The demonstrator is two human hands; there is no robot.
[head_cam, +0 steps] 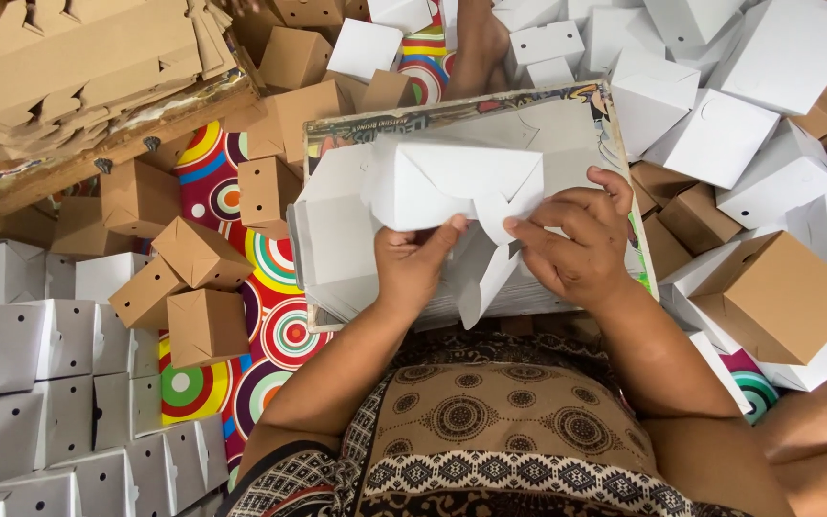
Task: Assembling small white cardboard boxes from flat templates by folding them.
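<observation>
Two hands fold a white paper box over a flat board on the lap.

The left hand (413, 263) pinches the white box (452, 182) from below; the right hand (571, 239) grips its flap. Pressing each fold flat and straight would likely help it hold. The box is plain white and half-folded, its flaps loose, above the board (614, 124).

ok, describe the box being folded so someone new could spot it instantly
Start at the flat picture-printed board across the person's lap, ringed by piles of finished brown and white boxes. Above it, the left hand and right hand pinch a white cardboard box. Unlike its neighbours, it is lifted and its flaps hang open.
</observation>
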